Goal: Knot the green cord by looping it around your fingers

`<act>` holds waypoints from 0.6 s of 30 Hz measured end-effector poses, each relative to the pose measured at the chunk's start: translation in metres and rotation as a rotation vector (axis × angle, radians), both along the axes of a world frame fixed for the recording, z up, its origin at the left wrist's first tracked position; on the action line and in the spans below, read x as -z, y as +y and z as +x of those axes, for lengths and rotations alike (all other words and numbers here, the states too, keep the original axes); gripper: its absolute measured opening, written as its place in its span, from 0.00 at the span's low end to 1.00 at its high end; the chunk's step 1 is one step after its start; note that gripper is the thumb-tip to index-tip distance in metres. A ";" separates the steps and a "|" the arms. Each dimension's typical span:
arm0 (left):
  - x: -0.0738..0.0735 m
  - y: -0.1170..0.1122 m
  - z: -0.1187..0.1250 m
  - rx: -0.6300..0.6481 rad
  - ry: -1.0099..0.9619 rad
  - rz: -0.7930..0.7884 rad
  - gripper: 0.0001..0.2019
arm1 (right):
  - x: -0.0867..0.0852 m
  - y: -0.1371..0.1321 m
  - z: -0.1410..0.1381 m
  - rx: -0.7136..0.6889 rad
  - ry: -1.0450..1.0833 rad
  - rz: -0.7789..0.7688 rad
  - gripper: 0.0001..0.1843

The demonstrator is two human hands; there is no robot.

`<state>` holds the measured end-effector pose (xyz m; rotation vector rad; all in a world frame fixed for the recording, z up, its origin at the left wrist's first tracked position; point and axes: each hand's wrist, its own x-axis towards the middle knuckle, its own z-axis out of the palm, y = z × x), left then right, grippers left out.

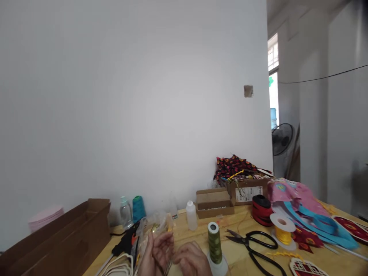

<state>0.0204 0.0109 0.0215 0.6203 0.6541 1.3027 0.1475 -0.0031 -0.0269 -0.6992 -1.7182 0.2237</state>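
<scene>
Both my hands are low at the bottom edge, close together over the wooden table [244,258]. My left hand [156,251] has its fingers curled around a crinkled clear plastic bag [153,228] with small gold bits inside. My right hand [191,260] is closed beside it, knuckles up; what it pinches is too small to make out. A green thread cone [214,243] stands just right of my right hand. A black glue gun [126,239] lies left of my left hand.
Black scissors [255,245] and a yellow cord spool [283,230] lie to the right, with a red-black ribbon roll [261,211] and pink and blue cloth [301,209]. Cardboard boxes [214,203] and small bottles [191,215] line the white wall. A long brown box [63,237] sits left.
</scene>
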 end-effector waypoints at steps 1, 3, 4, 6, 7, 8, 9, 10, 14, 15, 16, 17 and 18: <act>-0.001 -0.001 -0.001 0.050 -0.081 0.010 0.19 | -0.004 -0.004 0.003 -0.036 0.039 -0.029 0.21; -0.003 -0.003 -0.002 0.150 -0.183 0.067 0.21 | -0.011 -0.009 0.008 -0.118 0.136 -0.127 0.18; -0.003 -0.004 -0.003 0.186 -0.221 0.106 0.22 | -0.012 -0.009 0.009 -0.155 0.212 -0.191 0.18; -0.003 -0.005 -0.006 0.252 -0.299 0.193 0.24 | -0.010 -0.007 0.008 -0.228 0.411 -0.333 0.21; -0.003 -0.005 -0.007 0.288 -0.340 0.236 0.24 | -0.007 -0.004 0.007 -0.266 0.518 -0.417 0.23; -0.002 -0.005 -0.008 0.330 -0.382 0.277 0.24 | -0.003 -0.001 0.006 -0.304 0.621 -0.509 0.26; -0.002 -0.005 -0.008 0.378 -0.426 0.308 0.24 | 0.001 0.002 0.005 -0.345 0.714 -0.607 0.28; -0.003 -0.006 -0.008 0.429 -0.468 0.324 0.24 | 0.004 0.005 0.004 -0.397 0.788 -0.698 0.31; -0.006 -0.013 -0.001 0.558 -0.561 0.310 0.25 | 0.010 0.008 -0.007 -0.626 0.886 -0.865 0.35; -0.007 -0.016 0.002 0.568 -0.555 0.293 0.26 | 0.009 0.008 -0.012 -0.658 0.861 -0.862 0.35; -0.008 -0.019 0.005 0.583 -0.538 0.277 0.27 | 0.008 0.007 -0.017 -0.675 0.834 -0.857 0.33; -0.008 -0.021 0.008 0.602 -0.513 0.260 0.27 | 0.008 0.006 -0.022 -0.675 0.803 -0.854 0.31; -0.009 -0.022 0.010 0.621 -0.487 0.250 0.28 | 0.007 0.005 -0.028 -0.646 0.765 -0.840 0.29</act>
